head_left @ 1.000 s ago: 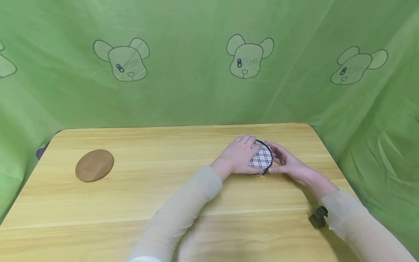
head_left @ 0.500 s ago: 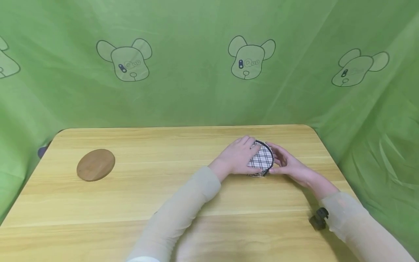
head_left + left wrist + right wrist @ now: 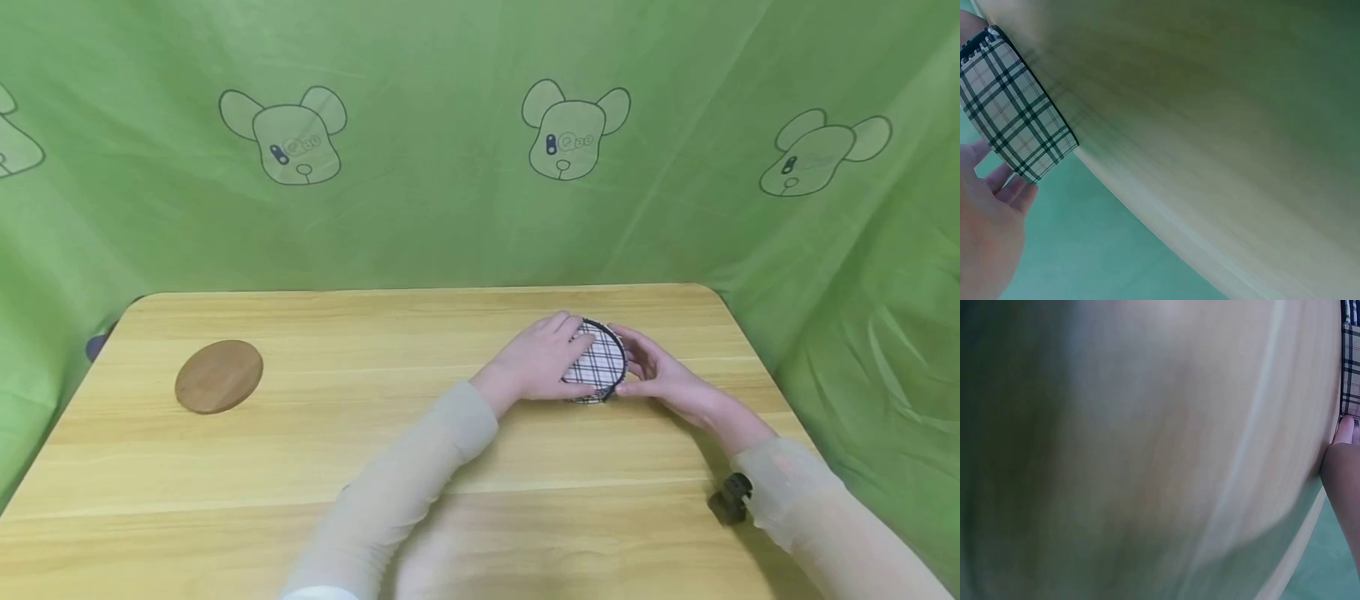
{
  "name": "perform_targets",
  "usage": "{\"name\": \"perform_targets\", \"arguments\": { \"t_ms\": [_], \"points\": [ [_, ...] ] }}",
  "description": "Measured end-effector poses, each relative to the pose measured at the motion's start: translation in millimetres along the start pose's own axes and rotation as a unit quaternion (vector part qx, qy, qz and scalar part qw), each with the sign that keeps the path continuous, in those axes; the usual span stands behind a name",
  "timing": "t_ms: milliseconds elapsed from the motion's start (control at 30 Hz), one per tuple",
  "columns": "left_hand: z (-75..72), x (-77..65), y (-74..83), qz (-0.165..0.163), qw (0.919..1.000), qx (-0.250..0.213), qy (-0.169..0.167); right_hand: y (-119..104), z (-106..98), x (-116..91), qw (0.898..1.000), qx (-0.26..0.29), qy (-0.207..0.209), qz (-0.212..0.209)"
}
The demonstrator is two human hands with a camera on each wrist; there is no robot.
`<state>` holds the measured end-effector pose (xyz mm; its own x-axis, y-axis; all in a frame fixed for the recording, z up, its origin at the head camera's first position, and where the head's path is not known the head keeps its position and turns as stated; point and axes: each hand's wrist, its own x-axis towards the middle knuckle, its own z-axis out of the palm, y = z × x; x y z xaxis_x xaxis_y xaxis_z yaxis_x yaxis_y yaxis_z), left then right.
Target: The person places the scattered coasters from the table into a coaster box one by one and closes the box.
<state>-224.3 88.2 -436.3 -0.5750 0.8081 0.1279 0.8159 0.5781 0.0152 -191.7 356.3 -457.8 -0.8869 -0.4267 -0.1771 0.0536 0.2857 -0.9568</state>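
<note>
A round case [image 3: 602, 364] in white and dark plaid, with black edging around its top, stands on the right half of the table. My left hand [image 3: 536, 358] grips it from the left, fingers spread over the top and thumb at the near side. On the right side, my right hand [image 3: 663, 383] curls round the case, its thumb at the near edge and its fingers toward the far side. The left wrist view shows the plaid side wall of the case [image 3: 1016, 106], with fingers [image 3: 1021, 194] against its lower end. Only a strip of the case [image 3: 1351, 369] appears in the right wrist view.
A round wooden board [image 3: 219, 377] lies at the left of the wood-grain table [image 3: 360, 450]. Green cloth [image 3: 435, 208] with mouse-head drawings hangs behind and along both sides. A small black device [image 3: 729, 498] sits at the right sleeve.
My left hand and forearm have shifted slightly to the left over the case, baring a little more of its top. The right hand holds nearly the same position.
</note>
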Motion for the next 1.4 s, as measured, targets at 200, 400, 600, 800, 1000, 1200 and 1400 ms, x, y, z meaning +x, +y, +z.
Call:
{"name": "perform_targets", "arguments": {
  "t_ms": [200, 400, 600, 800, 1000, 1200, 1400],
  "points": [
    [-4.1, -8.5, -3.6, 0.001, 1.0000, -0.002, -0.009, -1, 1, 0, 1.000, 0.000, -0.001, -0.001],
    [-5.4, -14.7, -8.1, 0.003, 1.0000, 0.000, -0.006, -2, 1, -1, 1.000, -0.002, -0.001, 0.004],
    [-6.3, -21.4, -13.3, 0.003, 1.0000, 0.007, -0.005, -2, 2, -1, 1.000, 0.001, 0.000, 0.007],
    [-6.7, -31.0, -19.5, 0.006, 0.9999, 0.009, 0.011, -3, 2, -1, 1.000, 0.001, 0.003, 0.005],
    [-9.8, -42.2, -27.4, 0.002, 1.0000, 0.004, -0.001, -2, 2, -1, 1.000, 0.001, 0.004, 0.004],
    [-9.7, -51.3, -37.0, -0.003, 1.0000, -0.008, 0.000, -1, 1, -1, 1.000, -0.002, 0.006, 0.008],
    [-8.0, -59.4, -44.8, -0.014, 0.9998, -0.012, -0.004, -1, 0, -1, 1.000, -0.002, 0.006, 0.010]
  ]
}}
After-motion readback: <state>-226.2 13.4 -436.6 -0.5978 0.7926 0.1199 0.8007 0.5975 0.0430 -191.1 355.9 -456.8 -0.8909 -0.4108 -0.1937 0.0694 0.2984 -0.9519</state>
